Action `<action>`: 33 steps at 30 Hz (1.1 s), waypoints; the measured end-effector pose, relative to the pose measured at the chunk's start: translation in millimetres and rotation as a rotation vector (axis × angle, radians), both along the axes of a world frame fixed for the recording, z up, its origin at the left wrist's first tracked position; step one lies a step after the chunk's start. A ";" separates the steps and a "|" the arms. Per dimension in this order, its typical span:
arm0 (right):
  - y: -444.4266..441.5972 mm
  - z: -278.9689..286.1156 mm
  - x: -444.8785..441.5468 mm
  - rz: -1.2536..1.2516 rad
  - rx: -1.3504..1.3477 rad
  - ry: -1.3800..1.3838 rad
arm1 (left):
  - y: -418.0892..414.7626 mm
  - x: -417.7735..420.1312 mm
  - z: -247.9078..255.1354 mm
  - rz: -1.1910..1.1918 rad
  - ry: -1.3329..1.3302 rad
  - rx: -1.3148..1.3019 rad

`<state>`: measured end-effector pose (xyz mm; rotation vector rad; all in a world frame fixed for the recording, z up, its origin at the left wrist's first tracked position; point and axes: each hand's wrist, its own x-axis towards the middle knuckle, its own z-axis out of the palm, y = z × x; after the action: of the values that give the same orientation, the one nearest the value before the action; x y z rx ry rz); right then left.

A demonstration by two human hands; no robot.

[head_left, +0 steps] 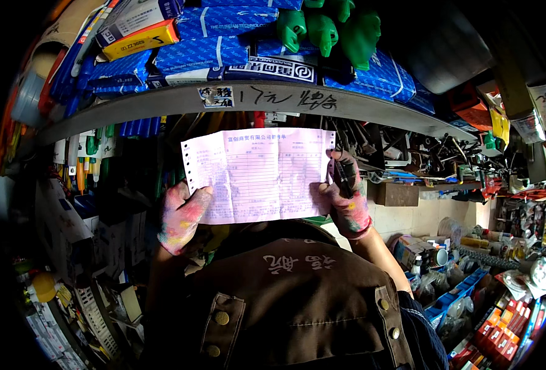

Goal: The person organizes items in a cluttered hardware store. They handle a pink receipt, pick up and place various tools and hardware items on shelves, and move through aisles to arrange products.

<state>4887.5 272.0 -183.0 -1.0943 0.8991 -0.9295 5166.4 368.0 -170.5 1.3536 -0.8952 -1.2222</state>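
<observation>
A creased pink printed form (254,180) with punched holes along its side margins is spread in front of my chest, between both hands. My left hand (185,212), in a pink patterned fingerless glove, pinches its lower left corner with the thumb on top. Gloved the same way, my right hand (349,199) grips the right edge and also has a small black object (345,178) against its fingers; what that object is, I cannot tell. Below the paper is the brown apron (300,300) that I wear, with metal snaps on its straps.
A metal shelf edge (162,106) crosses just beyond the paper, carrying blue boxes (227,22) and green plastic pieces (321,32). Dark metal tools (365,143) lie on a lower shelf at the right. Blue bins (458,293) with bagged goods and red boxes (499,335) stand at the lower right.
</observation>
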 end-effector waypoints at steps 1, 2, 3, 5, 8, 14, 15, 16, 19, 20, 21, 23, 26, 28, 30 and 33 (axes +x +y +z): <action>-0.3 -0.8 -1.0 -0.012 -0.001 0.012 | -0.2 0.4 -0.3 -0.002 -0.005 -0.010; -0.5 -1.6 -2.0 -0.023 -0.003 0.024 | -0.3 0.6 -0.6 0.001 -0.011 -0.016; -0.9 -2.1 -2.1 -0.025 0.002 0.013 | -0.3 0.7 -1.2 0.004 -0.015 -0.022; -1.7 -3.0 -1.3 -0.021 0.017 -0.034 | -1.4 -0.2 0.5 0.009 -0.038 -0.029; -3.9 -11.9 -1.8 -0.001 -0.054 -0.057 | -2.9 -2.8 6.2 0.020 -0.069 -0.033; -3.5 -16.8 3.8 -0.034 -0.059 -0.068 | -1.1 -0.5 4.9 0.027 -0.075 -0.005; -3.6 -14.9 5.6 -0.043 -0.107 -0.041 | -0.5 0.6 4.0 0.030 -0.072 0.004; -3.6 -14.1 4.2 -0.036 -0.030 -0.087 | 0.3 1.7 3.0 0.032 -0.069 0.014; -2.2 -10.2 1.0 -0.013 0.064 -0.134 | 3.2 5.4 -1.0 0.024 -0.125 0.007; -0.9 -6.8 3.5 -0.003 0.003 -0.090 | 3.4 4.7 -0.6 0.040 -0.115 0.003; 0.1 -4.2 5.4 0.005 -0.058 -0.045 | 2.5 2.8 0.6 0.054 -0.106 -0.002; 1.6 -2.8 10.3 -0.006 -0.049 -0.119 | 2.4 2.8 -1.6 0.069 -0.080 -0.017; -1.1 -2.9 7.7 0.042 -0.026 -0.142 | 6.0 8.3 -6.6 0.078 -0.043 -0.029; -2.0 -7.5 6.6 0.061 -0.086 -0.088 | 6.0 11.5 -6.4 0.070 -0.019 -0.016; -1.8 -13.0 6.7 0.052 -0.219 0.000 | 6.8 13.6 -6.6 0.054 -0.014 -0.012; 2.6 -9.5 10.7 0.023 -0.178 -0.033 | 7.7 14.3 -5.8 0.050 -0.029 -0.014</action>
<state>4898.2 274.6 -192.5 -1.2345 0.7870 -1.0200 5180.7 375.6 -176.3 1.3770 -0.8840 -1.1590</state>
